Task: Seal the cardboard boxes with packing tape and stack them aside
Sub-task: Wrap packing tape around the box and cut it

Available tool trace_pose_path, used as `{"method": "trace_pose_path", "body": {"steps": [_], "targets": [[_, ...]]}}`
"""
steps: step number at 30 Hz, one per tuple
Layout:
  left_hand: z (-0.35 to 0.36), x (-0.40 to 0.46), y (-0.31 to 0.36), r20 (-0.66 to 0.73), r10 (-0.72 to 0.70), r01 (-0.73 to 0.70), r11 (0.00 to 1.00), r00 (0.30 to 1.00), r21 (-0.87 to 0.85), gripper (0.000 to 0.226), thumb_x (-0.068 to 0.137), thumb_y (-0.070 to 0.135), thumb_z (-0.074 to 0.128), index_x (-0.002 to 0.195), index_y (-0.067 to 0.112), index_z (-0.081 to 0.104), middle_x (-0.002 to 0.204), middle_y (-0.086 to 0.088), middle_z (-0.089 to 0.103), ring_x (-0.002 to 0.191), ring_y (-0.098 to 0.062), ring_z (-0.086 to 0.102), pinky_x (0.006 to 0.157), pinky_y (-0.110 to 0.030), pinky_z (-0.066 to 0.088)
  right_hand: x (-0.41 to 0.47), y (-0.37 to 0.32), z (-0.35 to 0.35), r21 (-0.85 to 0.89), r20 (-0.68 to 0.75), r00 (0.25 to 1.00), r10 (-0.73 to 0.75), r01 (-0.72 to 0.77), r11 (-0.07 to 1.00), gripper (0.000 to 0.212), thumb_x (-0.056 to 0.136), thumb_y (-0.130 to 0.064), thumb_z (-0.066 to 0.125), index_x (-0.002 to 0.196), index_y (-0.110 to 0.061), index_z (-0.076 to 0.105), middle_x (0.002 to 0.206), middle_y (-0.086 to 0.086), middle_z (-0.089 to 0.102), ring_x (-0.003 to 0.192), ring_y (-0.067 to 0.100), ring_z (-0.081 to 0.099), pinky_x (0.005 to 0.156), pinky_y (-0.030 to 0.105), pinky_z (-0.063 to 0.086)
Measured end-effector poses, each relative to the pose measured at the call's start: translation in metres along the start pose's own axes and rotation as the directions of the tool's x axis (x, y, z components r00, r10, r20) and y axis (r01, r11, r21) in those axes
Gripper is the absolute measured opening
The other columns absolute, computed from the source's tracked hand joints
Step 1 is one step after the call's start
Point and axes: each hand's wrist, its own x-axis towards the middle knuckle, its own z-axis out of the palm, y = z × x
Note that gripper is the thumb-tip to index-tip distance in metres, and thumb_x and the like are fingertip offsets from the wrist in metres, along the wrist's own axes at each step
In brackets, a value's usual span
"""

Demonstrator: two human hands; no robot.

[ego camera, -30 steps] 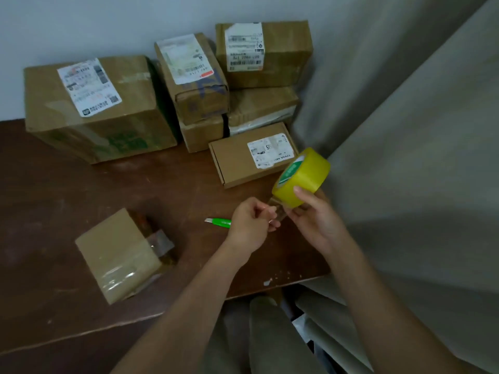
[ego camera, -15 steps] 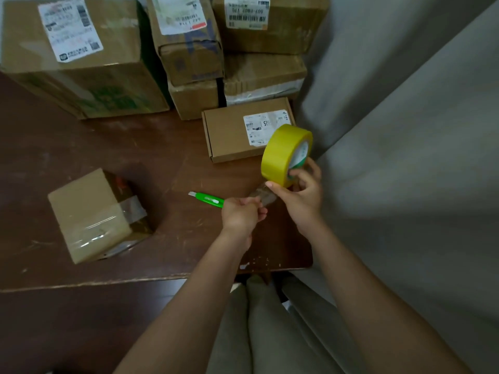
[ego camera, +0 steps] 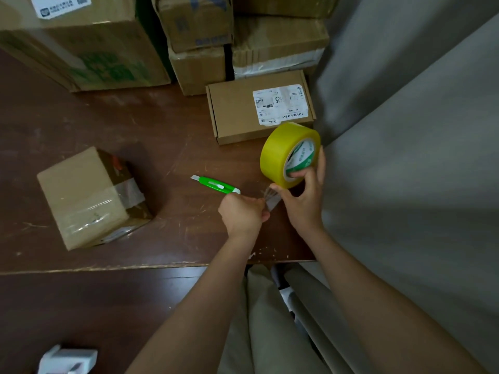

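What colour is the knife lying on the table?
Bright green with a white end, the knife shows clearly in the head view.

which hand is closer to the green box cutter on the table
The left hand. It sits right at the near end of the green box cutter, pinching the tape end. The right hand is farther right, holding the yellow tape roll.

Right hand holds tape roll — left hand pinches its loose end.
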Motion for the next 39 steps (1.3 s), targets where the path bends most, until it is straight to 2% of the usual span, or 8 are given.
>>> {"method": "trace_pose_path", "body": {"steps": [3,6,12,17,22,28,33,39], "targets": [[-0.002,-0.003,-0.001,-0.026,0.065,-0.058,0.976,0.998,0.209,0.035,0.081,0.008,0.069,0.049,0.014,0.058,0.046,0.003,0.056,0.051,-0.008,0.061,0.051,-0.012,0.048,-0.005,0.001,0.0,-0.074,0.034,0.998,-0.053,0.055,0.996,0.036,0.081,-0.024,0.082,0.091,-0.017,0.048,0.166,0.009,0.011,0.152,0.024,0.02,0.116,0.037,0.035],[0.001,-0.002,-0.008,-0.055,0.095,-0.078,0.964,0.994,0.253,0.034,0.075,0.01,0.068,0.043,0.01,0.056,0.057,-0.012,0.067,0.067,-0.031,0.07,0.065,-0.038,0.059,-0.015,0.01,0.003,-0.248,0.018,0.999,-0.034,0.037,0.968,0.038,0.082,-0.026,0.08,0.108,-0.014,0.054,0.163,0.013,0.019,0.147,0.028,0.027,0.111,0.053,0.039],[0.001,-0.008,-0.018,-0.037,0.214,-0.181,0.896,0.976,0.405,0.037,0.086,0.035,0.069,0.096,0.001,0.058,0.089,-0.019,0.069,0.085,-0.038,0.069,0.076,-0.047,0.056,-0.021,0.008,0.01,-0.468,-0.011,0.997,0.073,-0.07,0.881,0.084,0.078,-0.032,0.082,0.142,0.003,0.04,0.156,0.024,0.034,0.146,0.041,0.031,0.12,0.057,0.012],[-0.016,0.001,-0.014,-0.01,0.181,-0.155,0.868,0.983,0.472,0.051,0.078,0.047,0.078,0.095,0.003,0.058,0.087,-0.018,0.069,0.082,-0.039,0.07,0.075,-0.046,0.058,-0.02,-0.003,0.011,-0.447,-0.104,0.988,0.113,-0.148,0.882,0.071,0.066,-0.024,0.091,0.119,-0.003,0.048,0.136,0.027,0.047,0.126,0.044,0.045,0.107,0.052,0.036],[-0.036,-0.003,-0.015,0.043,0.3,-0.276,0.802,0.953,0.53,0.027,0.09,0.031,0.066,0.078,0.01,0.053,0.079,-0.017,0.068,0.074,-0.038,0.07,0.07,-0.046,0.058,-0.037,-0.024,0.015,-0.397,-0.237,0.936,0.26,-0.338,0.854,0.064,0.061,-0.024,0.092,0.103,-0.002,0.05,0.113,0.022,0.051,0.109,0.029,0.038,0.084,0.022,0.023],[-0.099,-0.021,-0.015,-0.087,0.549,-0.465,0.773,0.831,0.432,0.04,0.093,0.02,0.06,0.063,0.023,0.033,0.055,0.002,0.05,0.054,-0.03,0.059,0.053,-0.04,0.05,-0.072,-0.062,0.03,-0.182,-0.424,0.801,0.423,-0.532,0.827,0.028,0.076,-0.003,0.071,0.085,-0.01,0.046,0.098,0.023,0.055,0.099,0.042,0.053,0.088,0.046,0.036],[-0.175,-0.026,-0.002,-0.461,0.703,-0.549,0.711,0.541,0.44,0.02,0.093,0.016,0.058,0.077,0.008,0.049,0.065,0.001,0.045,0.058,-0.029,0.047,0.056,-0.032,0.029,-0.088,-0.104,0.071,-0.044,0.047,0.916,0.399,-0.397,0.917,0.023,0.084,0.005,0.061,0.09,-0.014,0.049,0.094,0.011,0.056,0.088,0.031,0.055,0.083,0.04,0.045],[-0.256,0.025,0.015,-0.337,0.652,-0.352,0.692,0.679,0.63,0.037,0.094,0.028,0.053,0.127,0.013,0.056,0.14,-0.011,0.048,0.129,-0.035,0.04,0.105,-0.049,0.031,-0.057,-0.174,0.115,-0.072,0.67,0.452,0.589,-0.75,0.657,0.035,0.106,-0.033,0.044,0.133,-0.012,0.05,0.119,0.021,0.065,0.09,0.026,0.069,0.088,0.035,0.054]]}}
